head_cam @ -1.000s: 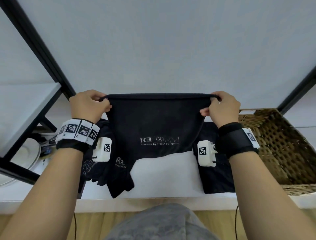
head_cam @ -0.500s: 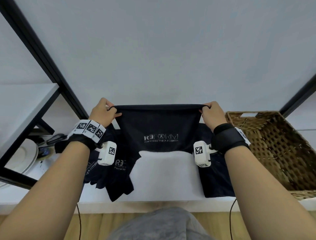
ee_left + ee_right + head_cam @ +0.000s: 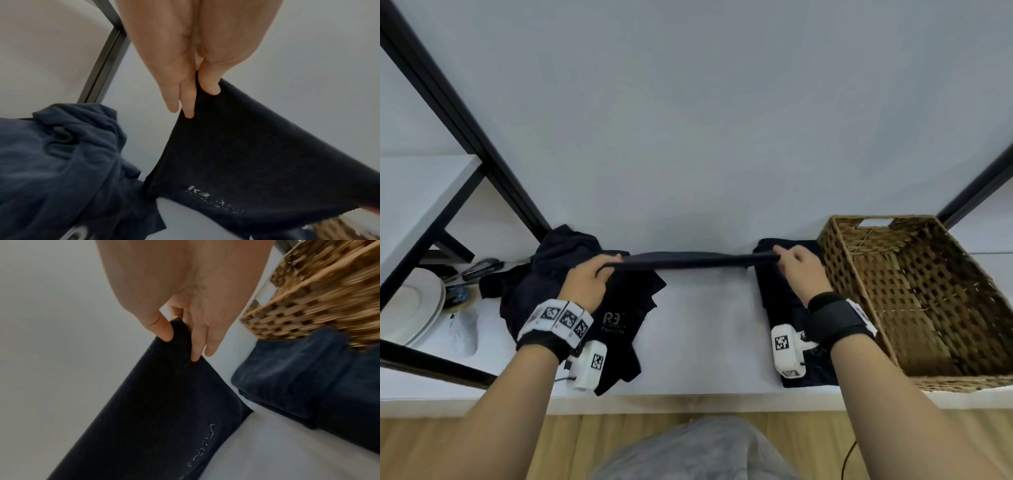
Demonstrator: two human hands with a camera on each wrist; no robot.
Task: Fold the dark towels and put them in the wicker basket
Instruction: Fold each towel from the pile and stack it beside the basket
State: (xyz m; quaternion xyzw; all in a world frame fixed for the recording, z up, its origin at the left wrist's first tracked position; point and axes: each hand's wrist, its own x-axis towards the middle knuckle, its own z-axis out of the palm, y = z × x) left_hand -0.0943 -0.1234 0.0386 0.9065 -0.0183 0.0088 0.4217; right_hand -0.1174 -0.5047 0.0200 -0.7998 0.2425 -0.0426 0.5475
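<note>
A person stands at a white table, holding one dark towel stretched level between both hands, with nothing above it. From the head camera the towel reads as a thin dark band, seen almost edge-on. Held taut like this by its two ends, the cloth hangs straight below the hands, probably so it can be laid flat on the table for its next fold.

The left hand pinches the towel's left end: in the left wrist view the thumb presses the cloth against two nearly straight fingers. The right hand mirrors it, thumb on one side of the hem and fingertips on the other. Neither hand is spread; both are closed on the cloth and nothing else.

The wicker basket sits at the right end of the table and looks empty, though its near corner is hard to judge. Just left of the basket, touching its side, lies a flat dark towel, apparently already folded and staged there for an easy transfer. The held towel hangs further left of the basket. Furthest left of the basket, under the left hand, is a rumpled heap of dark towels not yet folded.
</note>
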